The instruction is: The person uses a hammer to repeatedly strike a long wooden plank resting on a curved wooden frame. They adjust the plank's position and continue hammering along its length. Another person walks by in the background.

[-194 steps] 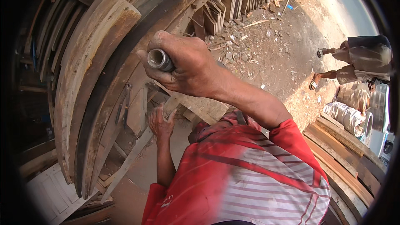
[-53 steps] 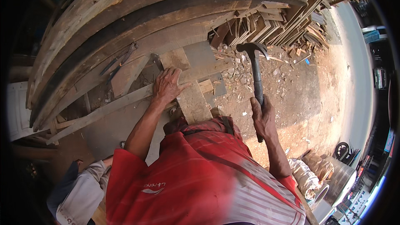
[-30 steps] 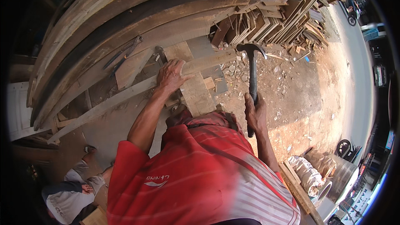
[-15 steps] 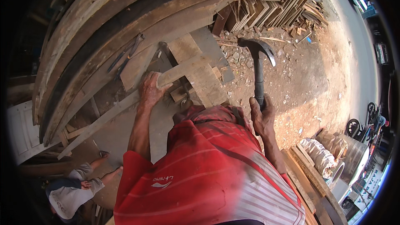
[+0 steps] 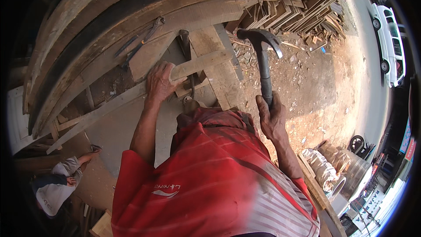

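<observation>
My left hand (image 5: 161,81) is closed around a long, narrow wooden strip (image 5: 109,102), thumb stretched along it. The strip's far end lies across a wider board (image 5: 221,85) in front of me. In my right hand (image 5: 273,118) is a claw hammer (image 5: 265,72), gripped low on its dark handle and held upright with its head away from me. The hammer head is apart from the wood, to the right of the strip's end. Beside the boards lies a dark bar (image 5: 186,46). Long-handled pincers (image 5: 149,35) rest on timber beyond my left hand.
Large curved timbers (image 5: 131,11) fill the far left. Stacked wood pieces (image 5: 280,13) stand at the back. Another person (image 5: 57,184) sits at lower left. Sacks (image 5: 322,166) and planks (image 5: 320,188) lie at right, near a street with a white vehicle (image 5: 390,44).
My view has shifted, and more of the white vehicle shows on the street. Both hands keep their holds on the strip and the hammer.
</observation>
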The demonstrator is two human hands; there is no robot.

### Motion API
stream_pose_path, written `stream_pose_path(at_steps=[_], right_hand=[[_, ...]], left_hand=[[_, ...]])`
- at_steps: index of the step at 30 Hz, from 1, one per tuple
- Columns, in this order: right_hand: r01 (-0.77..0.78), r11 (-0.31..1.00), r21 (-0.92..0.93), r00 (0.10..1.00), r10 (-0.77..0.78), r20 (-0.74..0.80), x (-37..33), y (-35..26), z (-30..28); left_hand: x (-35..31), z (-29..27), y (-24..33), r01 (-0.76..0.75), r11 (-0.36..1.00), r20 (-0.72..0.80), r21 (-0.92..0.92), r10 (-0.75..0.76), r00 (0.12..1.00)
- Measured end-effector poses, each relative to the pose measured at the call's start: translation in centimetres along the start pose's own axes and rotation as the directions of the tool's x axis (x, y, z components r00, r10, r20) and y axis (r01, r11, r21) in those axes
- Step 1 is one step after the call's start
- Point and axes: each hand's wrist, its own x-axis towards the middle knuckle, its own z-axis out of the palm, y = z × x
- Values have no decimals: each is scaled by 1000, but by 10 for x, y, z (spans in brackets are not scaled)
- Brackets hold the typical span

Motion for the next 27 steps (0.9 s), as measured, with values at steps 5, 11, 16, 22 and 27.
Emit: stream_pose_path(at_steps=[5, 11, 16, 22, 27], right_hand=[[771, 573, 277, 629, -615, -476, 10, -19, -4], [63, 947, -315, 985, -7, 175, 19, 29, 18], [55, 996, -63, 998, -52, 45, 18, 10, 20], [460, 844, 277, 877, -383, -289, -5, -1, 14], [497, 805, 324, 862, -416, -289, 13, 32, 18]], left_hand=[[0, -1, 0, 10, 1000, -1, 12, -10, 1000], [1, -1, -1, 22, 1000, 3, 7, -22, 1000], [0, 3, -3, 26, 999, -26, 40, -25, 999], [-4, 2, -3, 26, 999, -26, 35, -25, 999], [0, 0, -2, 13, 999, -15, 30, -13, 1000]])
